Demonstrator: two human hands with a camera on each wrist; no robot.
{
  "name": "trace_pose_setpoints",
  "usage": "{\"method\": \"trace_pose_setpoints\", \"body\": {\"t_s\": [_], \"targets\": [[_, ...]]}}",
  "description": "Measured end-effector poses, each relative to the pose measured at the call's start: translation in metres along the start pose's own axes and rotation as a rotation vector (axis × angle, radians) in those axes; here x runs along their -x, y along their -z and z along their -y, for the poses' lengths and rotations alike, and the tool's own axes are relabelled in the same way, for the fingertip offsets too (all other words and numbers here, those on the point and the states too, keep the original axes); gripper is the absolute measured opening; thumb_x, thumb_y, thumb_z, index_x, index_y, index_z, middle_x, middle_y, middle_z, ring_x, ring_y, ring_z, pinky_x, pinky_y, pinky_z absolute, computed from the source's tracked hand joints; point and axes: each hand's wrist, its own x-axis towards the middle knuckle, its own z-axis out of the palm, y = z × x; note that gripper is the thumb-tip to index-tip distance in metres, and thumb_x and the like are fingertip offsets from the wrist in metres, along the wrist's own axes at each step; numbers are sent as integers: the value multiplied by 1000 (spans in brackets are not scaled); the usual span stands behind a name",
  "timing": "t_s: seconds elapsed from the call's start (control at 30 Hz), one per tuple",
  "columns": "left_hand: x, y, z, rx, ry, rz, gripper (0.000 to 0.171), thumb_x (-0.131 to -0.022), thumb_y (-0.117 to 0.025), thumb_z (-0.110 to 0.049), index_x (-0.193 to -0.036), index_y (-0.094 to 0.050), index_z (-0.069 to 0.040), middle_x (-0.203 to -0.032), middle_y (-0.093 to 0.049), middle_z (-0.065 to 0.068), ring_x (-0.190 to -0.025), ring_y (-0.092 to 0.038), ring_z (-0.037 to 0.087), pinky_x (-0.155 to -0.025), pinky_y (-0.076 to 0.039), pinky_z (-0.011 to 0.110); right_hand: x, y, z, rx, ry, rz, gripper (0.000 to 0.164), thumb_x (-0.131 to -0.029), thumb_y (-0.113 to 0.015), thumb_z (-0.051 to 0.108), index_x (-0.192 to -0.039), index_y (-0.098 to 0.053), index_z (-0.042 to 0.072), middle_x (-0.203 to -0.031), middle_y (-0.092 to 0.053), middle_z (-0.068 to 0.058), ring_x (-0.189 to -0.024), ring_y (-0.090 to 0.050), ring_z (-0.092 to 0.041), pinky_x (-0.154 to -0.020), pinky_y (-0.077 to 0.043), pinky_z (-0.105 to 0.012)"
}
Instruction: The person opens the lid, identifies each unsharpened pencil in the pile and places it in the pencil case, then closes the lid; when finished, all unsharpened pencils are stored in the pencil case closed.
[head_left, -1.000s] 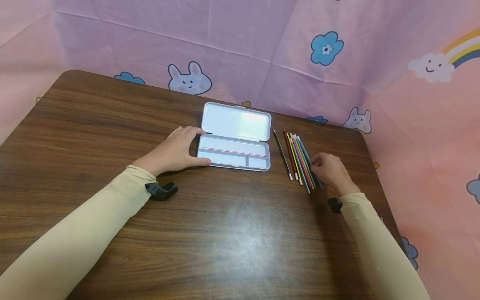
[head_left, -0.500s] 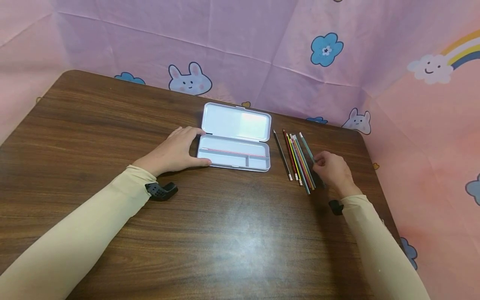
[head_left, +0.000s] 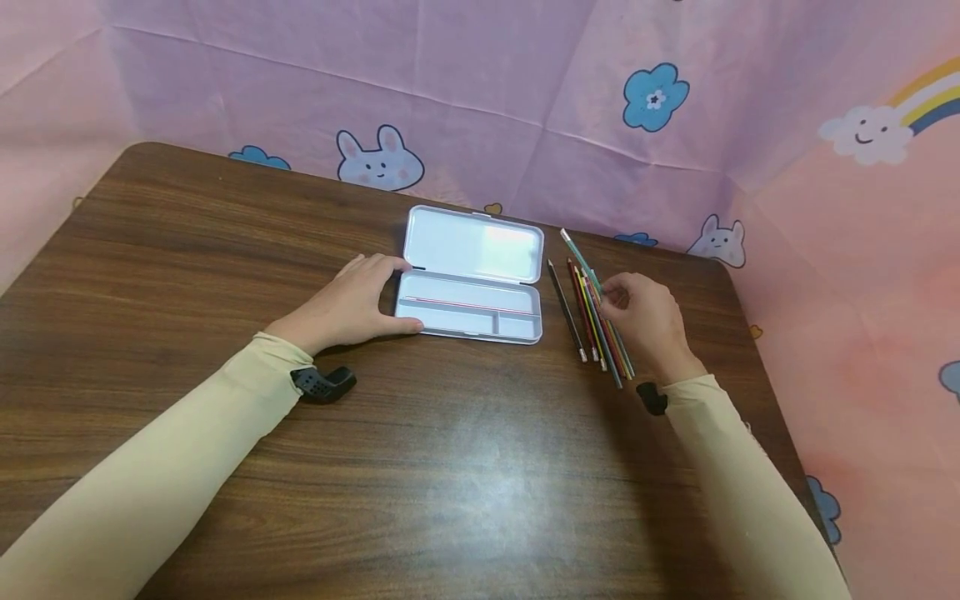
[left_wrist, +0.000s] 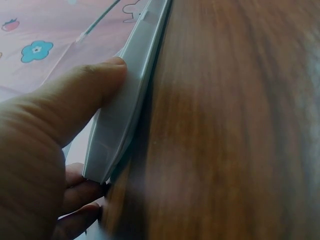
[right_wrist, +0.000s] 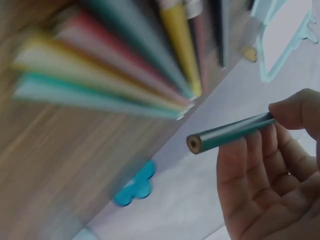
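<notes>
A white pencil case (head_left: 453, 319) lies with its lid (head_left: 450, 242) raised at the back; a thin red-and-white pencil (head_left: 465, 303) is in its long compartment. My left hand (head_left: 356, 300) holds the case's left end, thumb on the front wall and fingers around the far corner, as the left wrist view shows. My right hand (head_left: 647, 321) pinches a green pencil (right_wrist: 230, 134) between thumb and fingers, above the table. Its flat, unsharpened end faces the right wrist camera. Beneath and left of that hand lies a loose row of coloured pencils (head_left: 595, 321).
A black pencil (head_left: 566, 310) lies apart, between the case and the row. The brown wooden table (head_left: 360, 483) ends at a patterned cloth (head_left: 487, 108) behind and at the right. A black strap (head_left: 322, 383) sits on the left wrist.
The right hand has drawn the green pencil off the right side of the row, lifted it and moved it left and back, over the other pencils. The left hand stays on the case.
</notes>
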Motion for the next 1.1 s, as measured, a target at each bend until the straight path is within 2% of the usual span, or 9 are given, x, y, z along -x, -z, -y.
{"method": "trace_pose_setpoints", "body": {"t_s": [0.13, 0.3, 0.4, 0.57, 0.8, 1.1], "targets": [[1, 1, 0, 1, 2, -1, 98, -84, -77, -63, -154, -40, -5, -157, -42, 16, -151, -33, 34, -130, -8, 52, -8, -7, 23, 8, 66, 3, 16, -94, -67, 12, -106, -75, 6, -95, -71, -7, -82, -67, -24, -66, -55, -43], [1, 2, 0, 1, 7, -5, 97, -84, -78, -61, -154, -40, -5, -157, -42, 17, -151, -33, 34, -129, -7, 53, -19, -23, 58, 29, 204, 26, 14, -94, -69, 12, -105, -77, 8, -95, -69, -4, -80, -67, -20, -64, -56, -40], [1, 2, 0, -1, 5, -6, 97, -84, -79, -62, -154, -41, -5, -157, -42, 16, -151, -32, 34, -130, -7, 53, -24, -34, 78, 70, 295, 58, 14, -94, -70, 12, -105, -77, 10, -95, -70, -3, -79, -67, -18, -61, -56, -36], [1, 1, 0, -3, 6, -2, 98, -84, -78, -63, -154, -40, -7, -158, -41, 15, -152, -31, 33, -130, -6, 52, -32, -54, 101, 127, 393, 134, 15, -97, -68, 14, -108, -77, 13, -98, -71, 0, -76, -63, -16, -56, -53, -34], [1, 2, -1, 2, 5, -8, 98, -83, -78, -63, -154, -41, -6, -157, -42, 16, -151, -33, 33, -130, -7, 53, -38, -70, 114, 185, 469, 199, 17, -100, -69, 16, -114, -78, 15, -103, -72, 0, -82, -64, -16, -65, -58, -35], [1, 2, -1, 0, 11, -3, 98, -83, -78, -64, -154, -41, -7, -157, -43, 14, -151, -33, 32, -130, -7, 52, -43, -73, 114, 211, 444, 241, 17, -101, -68, 15, -114, -79, 16, -102, -72, -1, -82, -64, -16, -69, -59, -37]]}}
